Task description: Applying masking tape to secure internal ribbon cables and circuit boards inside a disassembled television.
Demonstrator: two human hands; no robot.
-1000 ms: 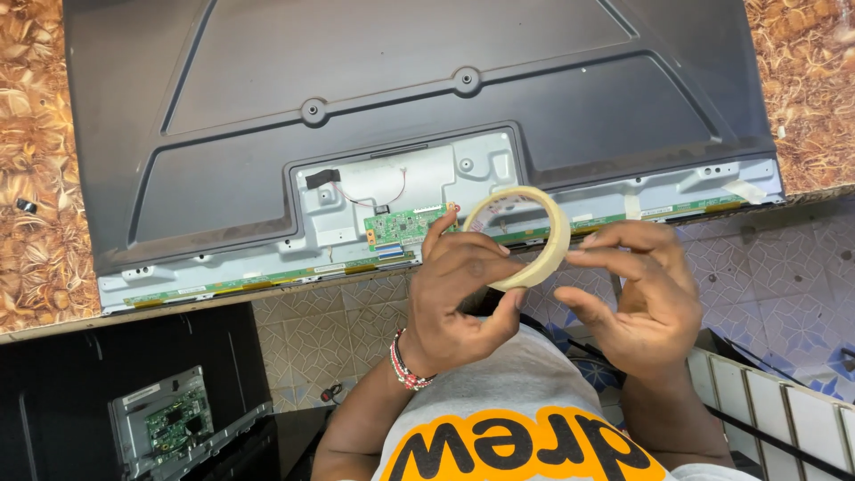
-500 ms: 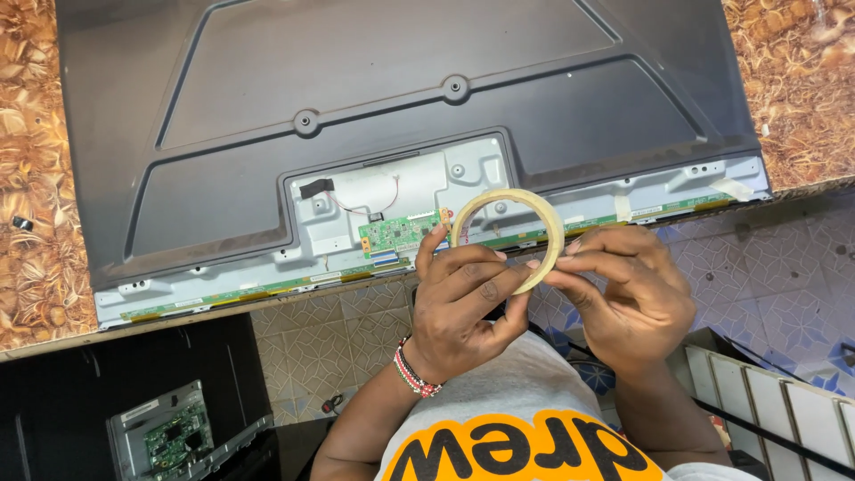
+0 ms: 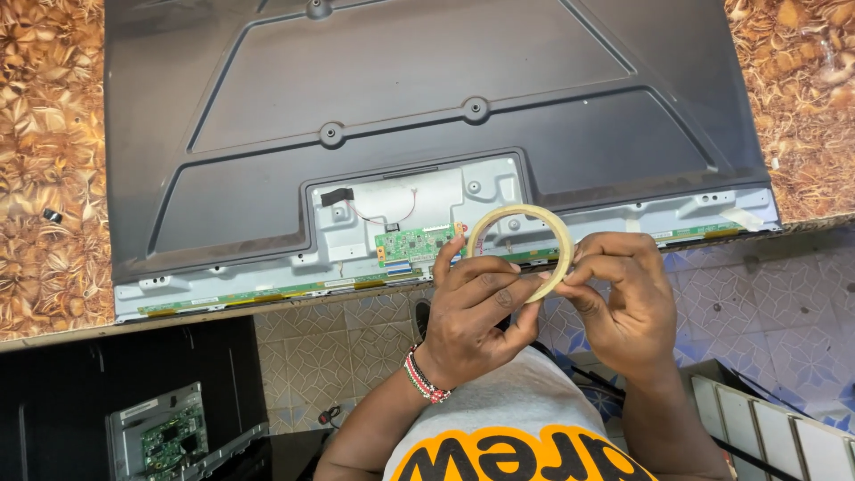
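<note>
I hold a thin roll of beige tape (image 3: 559,239) upright in front of me with both hands. My left hand (image 3: 476,307) grips its lower left part, thumb and fingers curled around the ring. My right hand (image 3: 623,294) pinches the right edge of the roll with fingertips. Behind the roll a large flat screen panel (image 3: 427,107) lies face down on the table, its dark metal back up. A small green circuit board (image 3: 414,242) sits on the panel's light grey centre plate, just left of the roll.
The panel rests on a brown leaf-patterned tabletop (image 3: 44,178). A small dark piece (image 3: 52,215) lies on it at the left. Below the table edge are a tiled floor (image 3: 757,294), a black cabinet with another circuit board (image 3: 165,436), and a white slatted object (image 3: 784,428).
The view has shifted so the panel sits higher and closer. The roll has turned from tilted to nearly face-on, and my hands have moved slightly right with it.
</note>
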